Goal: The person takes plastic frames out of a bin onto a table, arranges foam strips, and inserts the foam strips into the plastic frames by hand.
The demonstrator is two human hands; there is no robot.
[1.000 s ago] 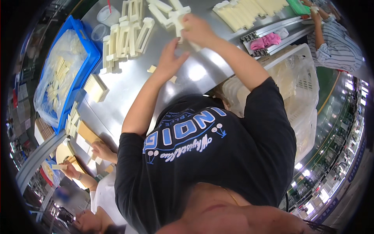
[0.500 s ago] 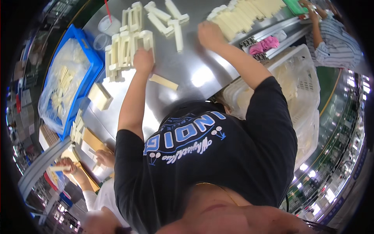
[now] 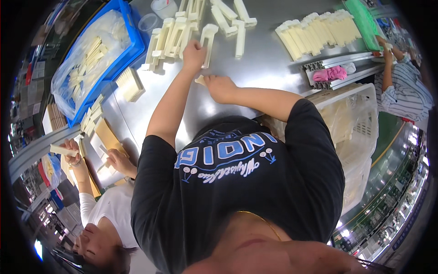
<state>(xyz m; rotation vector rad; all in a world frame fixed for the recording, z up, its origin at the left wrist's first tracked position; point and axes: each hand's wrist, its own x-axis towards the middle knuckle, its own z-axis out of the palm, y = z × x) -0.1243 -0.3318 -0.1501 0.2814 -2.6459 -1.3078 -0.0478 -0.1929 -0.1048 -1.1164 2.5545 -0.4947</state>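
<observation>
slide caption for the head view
Left hand at a cream frame, right hand at a pale piece, over a metal table.

Open lane through the middle of the bench (image 3: 264, 61)
Bare metal runs forward from beside the right hand (image 3: 221, 89), between the loose cream pieces (image 3: 240, 41) and the row of cream strips (image 3: 319, 34). Leftward, the left hand (image 3: 195, 55), clustered cream frames (image 3: 177, 39) and blue tray (image 3: 136, 40) block the way; metal rails (image 3: 346, 59) bar the right edge.
</observation>
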